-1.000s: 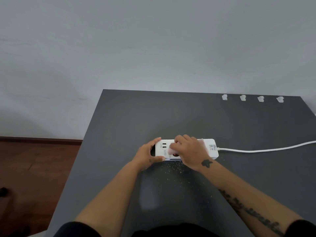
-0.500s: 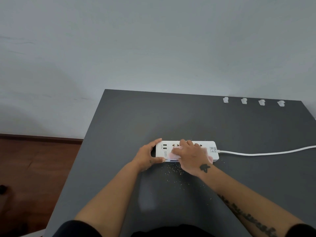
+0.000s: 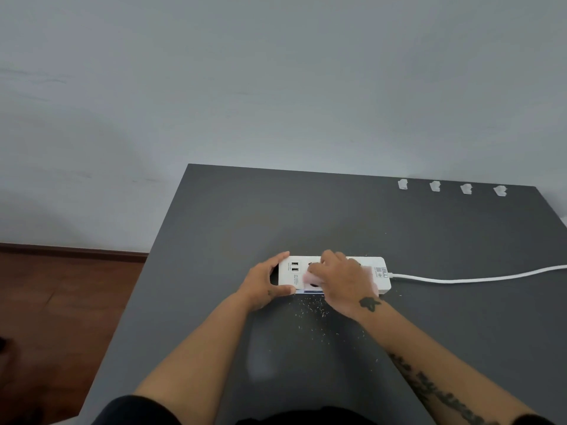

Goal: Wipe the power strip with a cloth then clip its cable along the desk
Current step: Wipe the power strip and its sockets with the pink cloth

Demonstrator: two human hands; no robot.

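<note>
A white power strip (image 3: 293, 273) lies flat in the middle of the dark grey desk (image 3: 306, 216), its USB ports at the left end. My left hand (image 3: 264, 282) grips that left end, thumb on the near side and fingers on the far side. My right hand (image 3: 343, 282) presses a pale pink cloth (image 3: 308, 276) onto the strip's top and covers most of the sockets. Only a small edge of the cloth shows by my fingers. The white cable (image 3: 478, 277) runs from the strip's right end off the right edge.
Several white cable clips (image 3: 435, 186) sit in a row along the desk's far right edge. Fine pale crumbs (image 3: 310, 308) are scattered on the desk just in front of the strip. A grey wall rises behind the desk; wooden floor (image 3: 61, 302) lies to the left.
My right hand has slid the cloth back and forth a short way along the strip. My left hand has kept its hold on the left end.
</note>
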